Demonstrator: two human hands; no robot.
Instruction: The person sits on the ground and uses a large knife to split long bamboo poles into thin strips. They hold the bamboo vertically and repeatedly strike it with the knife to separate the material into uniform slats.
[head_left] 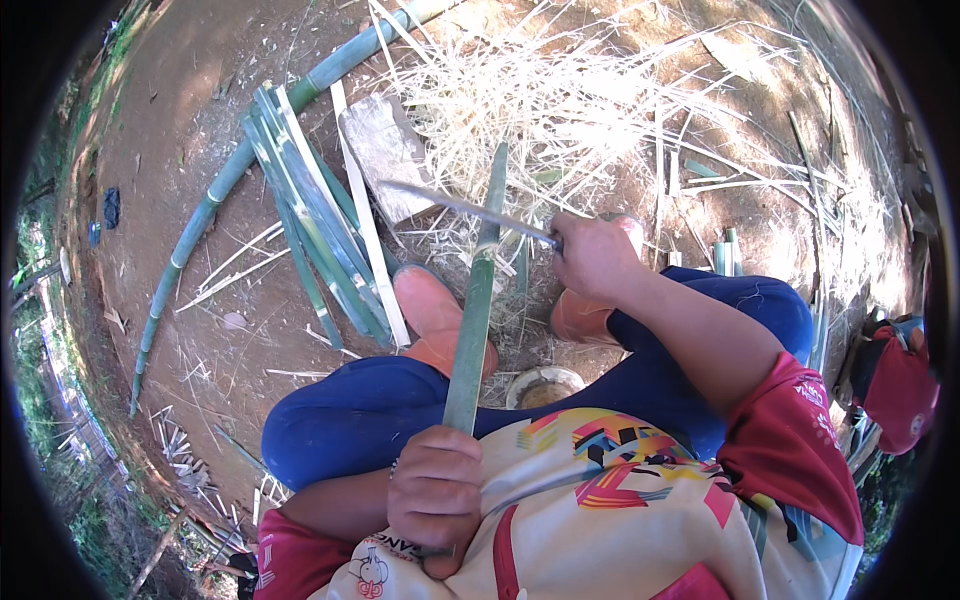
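My left hand (437, 495) is wrapped round the lower end of a green split bamboo strip (472, 335), close to my belly. The strip points up and away, between my knees, with a pale node near its far part. My right hand (595, 258) grips a knife (440, 199), whose handle is mostly hidden in the fist. Its long narrow blade points left and crosses the strip near the node; I cannot tell whether the edge bites into it.
Pale bamboo shavings (540, 110) lie heaped ahead, next to a flat stone block (385, 155). Split bamboo strips (320, 225) are bundled at left, beside a long curved bamboo pole (200, 215). A round pale container (545, 386) sits between my legs. A red bag-like thing (898, 395) is at far right.
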